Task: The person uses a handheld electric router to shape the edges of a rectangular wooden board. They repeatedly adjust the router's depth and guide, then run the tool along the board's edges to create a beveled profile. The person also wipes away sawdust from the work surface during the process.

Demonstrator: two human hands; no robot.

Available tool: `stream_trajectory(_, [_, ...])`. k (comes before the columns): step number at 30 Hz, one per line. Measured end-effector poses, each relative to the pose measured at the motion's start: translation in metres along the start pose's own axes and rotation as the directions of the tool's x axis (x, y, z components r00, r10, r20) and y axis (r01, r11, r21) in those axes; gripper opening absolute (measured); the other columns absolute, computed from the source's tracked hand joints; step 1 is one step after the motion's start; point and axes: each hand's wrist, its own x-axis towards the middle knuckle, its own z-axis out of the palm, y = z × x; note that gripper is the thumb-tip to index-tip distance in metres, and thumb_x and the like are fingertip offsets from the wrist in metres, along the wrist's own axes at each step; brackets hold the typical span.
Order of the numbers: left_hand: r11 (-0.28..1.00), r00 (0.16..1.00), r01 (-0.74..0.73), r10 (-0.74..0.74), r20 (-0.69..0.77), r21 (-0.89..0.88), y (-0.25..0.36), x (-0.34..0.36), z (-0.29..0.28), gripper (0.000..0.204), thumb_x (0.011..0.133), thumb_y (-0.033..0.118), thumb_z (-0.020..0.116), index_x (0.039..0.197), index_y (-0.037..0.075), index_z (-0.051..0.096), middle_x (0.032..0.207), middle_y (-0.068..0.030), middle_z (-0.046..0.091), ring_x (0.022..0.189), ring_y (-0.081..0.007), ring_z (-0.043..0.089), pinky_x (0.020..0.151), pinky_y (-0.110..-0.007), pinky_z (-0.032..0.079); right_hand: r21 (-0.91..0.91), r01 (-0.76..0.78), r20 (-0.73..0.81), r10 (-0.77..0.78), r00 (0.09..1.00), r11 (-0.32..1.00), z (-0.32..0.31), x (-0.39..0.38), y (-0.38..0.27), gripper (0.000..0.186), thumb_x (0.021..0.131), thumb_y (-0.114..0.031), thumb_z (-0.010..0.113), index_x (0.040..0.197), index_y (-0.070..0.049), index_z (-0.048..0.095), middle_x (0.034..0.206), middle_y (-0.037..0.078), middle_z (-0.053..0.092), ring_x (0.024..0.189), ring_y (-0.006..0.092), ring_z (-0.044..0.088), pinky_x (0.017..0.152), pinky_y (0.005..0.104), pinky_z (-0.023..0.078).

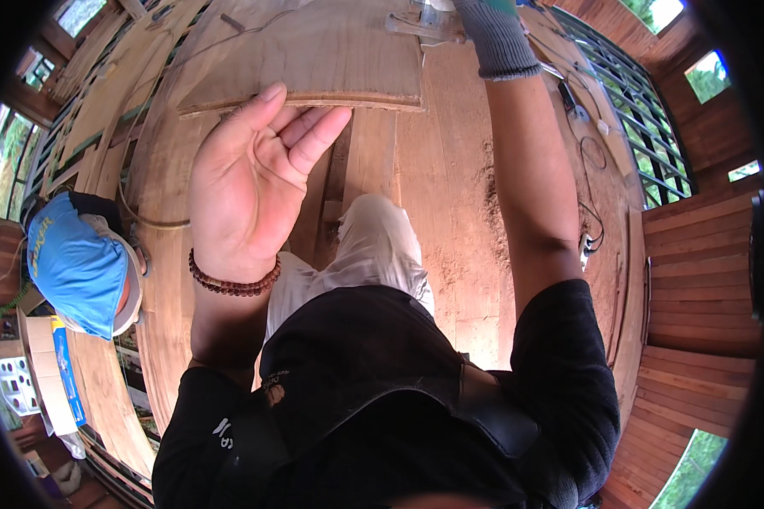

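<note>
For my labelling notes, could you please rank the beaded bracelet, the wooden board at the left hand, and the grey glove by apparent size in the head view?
1. Wooden board
2. Grey glove, partly cut off by the top edge, so ranked by its visible part
3. Beaded bracelet

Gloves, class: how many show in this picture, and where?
1: a glove on the right hand, at the top edge. The left hand is bare. More may be hidden near the co-worker.
</note>
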Motion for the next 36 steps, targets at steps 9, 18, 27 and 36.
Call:
stream_trajectory(9, [0.999, 0.999, 0.009, -0.007, -0.034, 0.045, 0.006, 0.008, 0.011, 0.013, 0.102, 0.003, 0.058, 0.107, -0.007, 0.065, 0.113, -0.0205, 0.069, 0.117, -0.0347, 0.066, 0.114, -0.054, 0.051, 0.029, 0.005, -0.028, -0.005, 1.0, 1.0, 0.0, 0.007, -0.006, 0.024, 0.098, -0.026, 0.077, 0.11, -0.006, 0.069, 0.078, -0.003, 0.065, 0.061, 0.0051, 0.057, 0.051, 0.0205, 0.042])
stream_trajectory(18, [0.998, 0.998, -0.002, 0.006, -0.07, 0.063, 0.006, 0.007, 0.015, 0.014, 0.102, 0.002, 0.056, 0.111, -0.008, 0.061, 0.12, -0.0217, 0.067, 0.121, -0.0345, 0.065, 0.114, -0.052, 0.052, 0.04, 0.008, 0.016, -0.009, 1.0, 0.999, -0.006, 0.001, -0.007, 0.03, 0.096, -0.029, 0.078, 0.112, -0.005, 0.069, 0.076, -0.004, 0.063, 0.06, 0.0052, 0.056, 0.05, 0.0205, 0.042])
stream_trajectory(27, [0.999, 0.999, 0.027, -0.024, -0.046, 0.046, -0.003, 0.003, 0.003, 0.014, 0.102, 0.004, 0.059, 0.108, -0.006, 0.065, 0.116, -0.022, 0.069, 0.118, -0.0355, 0.066, 0.113, -0.052, 0.051, 0.093, -0.04, 0.001, 0.04, 0.999, 0.995, -0.014, 0.006, 0.008, 0.025, 0.095, -0.027, 0.08, 0.106, -0.009, 0.067, 0.08, -0.002, 0.063, 0.059, 0.0059, 0.056, 0.048, 0.0204, 0.042])
stream_trajectory(36, [0.999, 0.999, 0.042, -0.042, -0.007, 0.01, -0.011, 0.001, 0.0, 0.014, 0.103, 0.005, 0.057, 0.106, -0.006, 0.066, 0.109, -0.0197, 0.072, 0.113, -0.0358, 0.069, 0.114, -0.053, 0.05, -0.035, -0.049, -0.066, 0.047, 0.997, 0.998, -0.023, 0.016, 0.022, 0.026, 0.093, -0.03, 0.082, 0.1, -0.008, 0.069, 0.075, -0.001, 0.065, 0.059, 0.0069, 0.057, 0.05, 0.0233, 0.044])
